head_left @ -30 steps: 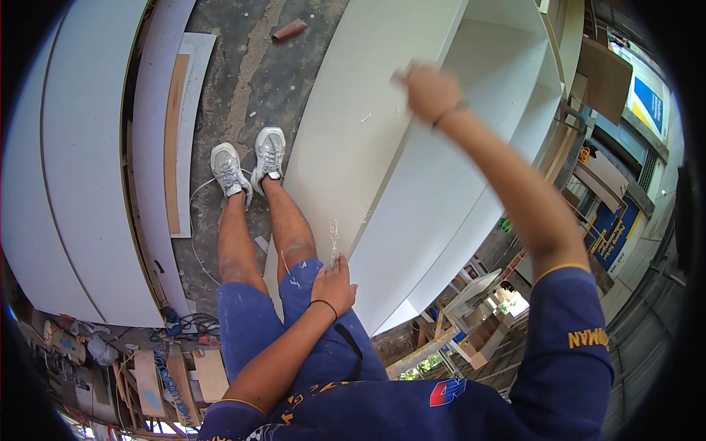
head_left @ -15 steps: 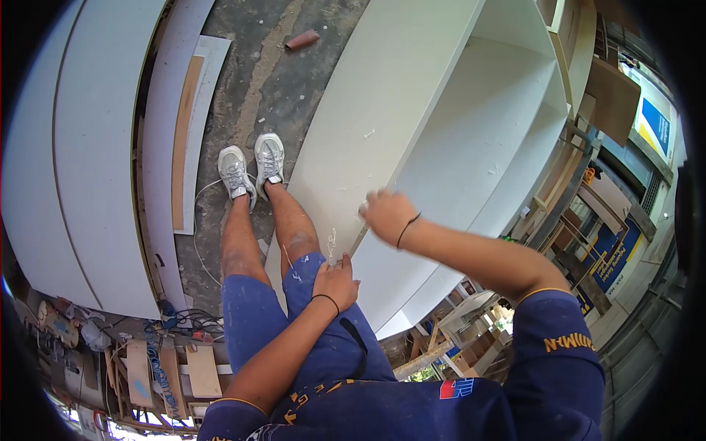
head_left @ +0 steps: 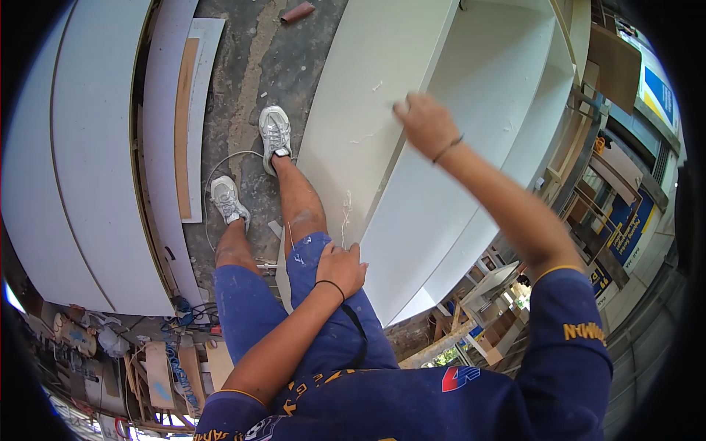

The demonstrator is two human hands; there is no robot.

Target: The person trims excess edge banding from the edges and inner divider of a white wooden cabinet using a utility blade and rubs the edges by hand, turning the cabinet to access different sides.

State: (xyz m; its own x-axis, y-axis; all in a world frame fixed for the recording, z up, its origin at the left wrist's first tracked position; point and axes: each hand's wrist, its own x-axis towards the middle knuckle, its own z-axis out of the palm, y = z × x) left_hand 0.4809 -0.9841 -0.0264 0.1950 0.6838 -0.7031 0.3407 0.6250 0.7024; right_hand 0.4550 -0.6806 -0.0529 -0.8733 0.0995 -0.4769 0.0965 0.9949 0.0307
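My right hand [head_left: 428,126] is raised over the long edge of a pale cabinet carcass [head_left: 368,51]. Its fingers are bent together around something small and dark at the tips, too blurred to name. Lower down, my left hand [head_left: 342,269] is at the near end of the carcass beside my thigh. Its fingers are curled and what they hold, if anything, is hidden. A thin, curly white strip [head_left: 347,209] lies on the pale panel just beyond the left fingertips. Smaller white scraps [head_left: 378,86] are scattered further up.
Large white panels [head_left: 103,147] lean on the left, with a narrow board [head_left: 185,132] beside them. A cable [head_left: 220,167] curves over the concrete floor near my shoes [head_left: 273,132]. A reddish-brown tube [head_left: 298,12] lies further off. Timber pieces [head_left: 158,375] stand at lower left.
My right hand has moved up along the panel, away from my body. My feet have shifted apart, one forward and one back. The left hand remains near my thigh.
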